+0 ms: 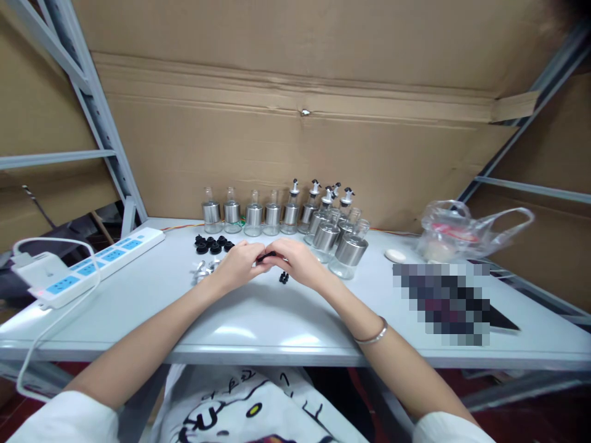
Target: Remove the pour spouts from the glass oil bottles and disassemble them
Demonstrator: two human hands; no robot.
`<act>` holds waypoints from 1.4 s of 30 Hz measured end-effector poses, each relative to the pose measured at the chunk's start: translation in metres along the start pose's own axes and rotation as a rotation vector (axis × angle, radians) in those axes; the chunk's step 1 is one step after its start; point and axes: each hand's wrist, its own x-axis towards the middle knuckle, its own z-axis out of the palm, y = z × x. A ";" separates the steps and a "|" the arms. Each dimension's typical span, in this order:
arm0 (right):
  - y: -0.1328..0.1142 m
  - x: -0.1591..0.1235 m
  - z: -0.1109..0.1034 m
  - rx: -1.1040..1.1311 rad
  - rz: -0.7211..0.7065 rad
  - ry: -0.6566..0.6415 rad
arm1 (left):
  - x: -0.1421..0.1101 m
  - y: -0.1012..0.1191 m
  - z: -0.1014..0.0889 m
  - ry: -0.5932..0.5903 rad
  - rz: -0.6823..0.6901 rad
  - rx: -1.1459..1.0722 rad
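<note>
My left hand and my right hand meet above the middle of the table. Both are closed, fingertips together, around a small black part; the fingers hide most of it, so its exact kind does not show. Left of my left hand lie several round black stoppers, with silvery pourer pieces just in front of them, partly behind my left wrist. A little cluster of tiny black pieces lies under my right hand.
Glass bottles with steel sleeves line the back; several at the right carry pourer spouts. A white power strip with a cable is at left. At right are a round white object, a plastic bag and a blurred-out dark flat object.
</note>
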 end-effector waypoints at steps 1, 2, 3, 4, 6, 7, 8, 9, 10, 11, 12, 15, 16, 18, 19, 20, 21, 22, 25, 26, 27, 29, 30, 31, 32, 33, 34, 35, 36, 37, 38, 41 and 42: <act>0.000 0.000 0.000 -0.004 0.018 0.000 | 0.000 0.001 0.000 -0.005 -0.011 -0.027; 0.000 0.000 0.000 -0.011 0.033 -0.004 | 0.000 0.003 0.000 -0.005 -0.032 -0.062; -0.001 0.000 0.000 -0.021 0.044 -0.013 | 0.001 0.005 0.000 -0.005 -0.061 -0.103; -0.002 0.000 0.000 -0.027 0.049 -0.025 | 0.001 0.007 0.000 -0.004 -0.097 -0.145; -0.004 0.000 0.001 -0.030 0.055 -0.050 | 0.002 0.013 -0.001 0.004 -0.185 -0.222; -0.005 0.000 0.002 -0.036 0.069 -0.058 | 0.003 0.016 -0.002 0.011 -0.232 -0.249; -0.007 0.000 0.003 -0.050 0.097 -0.060 | 0.004 0.018 -0.003 0.020 -0.277 -0.265; -0.008 0.000 0.004 -0.069 0.132 -0.061 | 0.004 0.021 -0.003 0.031 -0.315 -0.272; -0.010 0.000 0.005 -0.089 0.169 -0.067 | 0.004 0.023 -0.004 0.045 -0.344 -0.267; -0.011 0.000 0.006 -0.105 0.203 -0.079 | 0.004 0.024 -0.005 0.049 -0.360 -0.254; -0.013 0.000 0.007 -0.114 0.228 -0.096 | 0.003 0.025 -0.005 0.040 -0.361 -0.232; -0.016 -0.001 0.007 -0.114 0.244 -0.160 | 0.000 0.022 -0.004 -0.026 -0.277 -0.095; -0.017 -0.001 0.007 -0.111 0.236 -0.174 | -0.001 0.020 -0.003 -0.040 -0.230 -0.028; -0.019 -0.001 0.006 -0.101 0.216 -0.202 | -0.004 0.015 -0.003 -0.026 -0.135 0.117; -0.020 -0.001 0.006 -0.088 0.213 -0.218 | -0.004 0.013 -0.003 -0.005 -0.089 0.179; -0.021 -0.001 0.005 -0.068 0.216 -0.233 | -0.005 0.011 -0.003 0.020 -0.046 0.228; -0.023 -0.001 0.005 -0.046 0.225 -0.244 | -0.005 0.010 -0.003 0.050 -0.006 0.264; -0.025 -0.001 0.005 -0.024 0.235 -0.247 | -0.005 0.009 -0.003 0.081 0.037 0.289; -0.031 -0.001 0.003 0.019 0.252 -0.226 | -0.003 0.011 -0.006 0.181 0.181 0.315; -0.033 -0.001 0.002 0.029 0.256 -0.219 | -0.002 0.012 -0.007 0.217 0.227 0.318; -0.035 -0.002 0.002 0.043 0.256 -0.221 | -0.002 0.013 -0.008 0.252 0.269 0.319; -0.037 -0.002 0.002 0.084 0.245 -0.250 | -0.001 0.014 -0.011 0.306 0.343 0.311; -0.037 -0.003 0.003 0.103 0.234 -0.271 | -0.001 0.015 -0.012 0.321 0.376 0.299; -0.037 -0.003 0.004 0.115 0.221 -0.287 | -0.001 0.015 -0.012 0.328 0.404 0.279; -0.036 -0.003 0.005 0.119 0.209 -0.299 | -0.001 0.015 -0.013 0.327 0.420 0.255; -0.035 -0.004 0.006 0.114 0.201 -0.299 | -0.001 0.015 -0.013 0.322 0.418 0.228; -0.033 -0.004 0.007 0.105 0.198 -0.289 | -0.002 0.015 -0.012 0.317 0.398 0.200; -0.031 -0.005 0.008 0.095 0.191 -0.273 | -0.002 0.015 -0.011 0.310 0.367 0.169; -0.028 -0.005 0.009 0.085 0.180 -0.252 | -0.002 0.015 -0.010 0.306 0.329 0.137; -0.025 -0.006 0.010 0.077 0.161 -0.226 | -0.002 0.015 -0.008 0.309 0.291 0.104; -0.022 -0.006 0.010 0.068 0.131 -0.196 | -0.002 0.015 -0.007 0.322 0.255 0.069; -0.015 -0.005 0.009 0.024 0.019 -0.085 | -0.002 0.014 -0.005 0.400 0.171 0.010; -0.014 -0.005 0.008 0.010 -0.015 -0.039 | -0.001 0.013 -0.005 0.422 0.164 0.016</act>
